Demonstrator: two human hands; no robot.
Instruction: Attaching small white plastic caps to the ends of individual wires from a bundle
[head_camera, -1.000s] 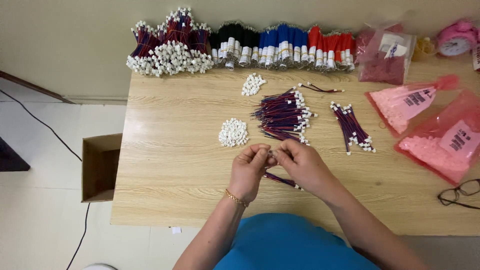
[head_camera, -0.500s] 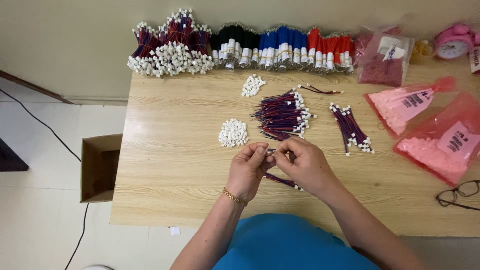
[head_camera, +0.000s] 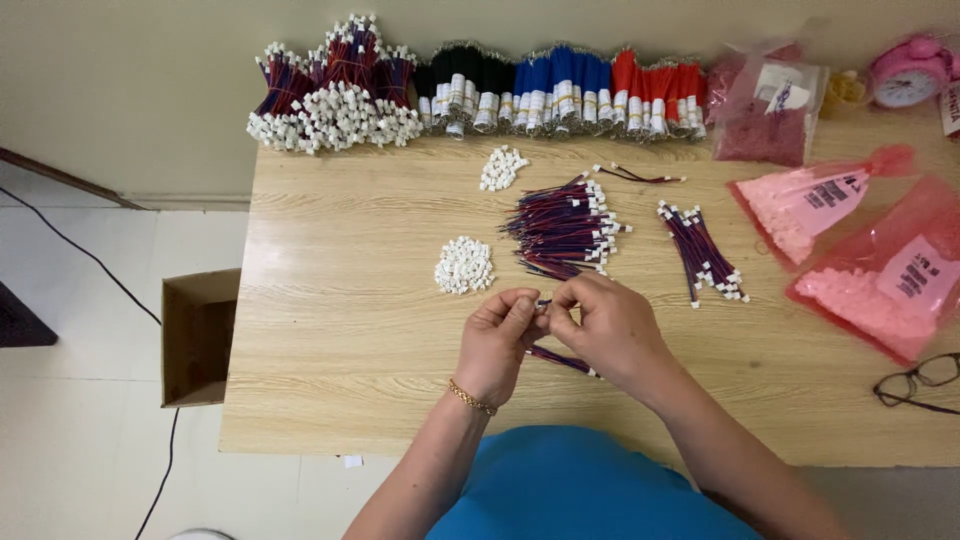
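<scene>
Wire (head_camera: 562, 360), red and blue, is pinched between the left hand (head_camera: 497, 340) and right hand (head_camera: 608, 325) over the counter (head_camera: 350, 330). Finished wires (head_camera: 703, 252) lie right; a big pile (head_camera: 562, 225) and white plugs (head_camera: 464, 266) wait.

wire end (head_camera: 545, 301) hidden between fingertips, glasses (head_camera: 912, 383) cut by right edge

Both hands (head_camera: 555, 335) on short wire (head_camera: 562, 360)

Bright, even light, soft shadows, sharp focus, slight edge distortion
</scene>
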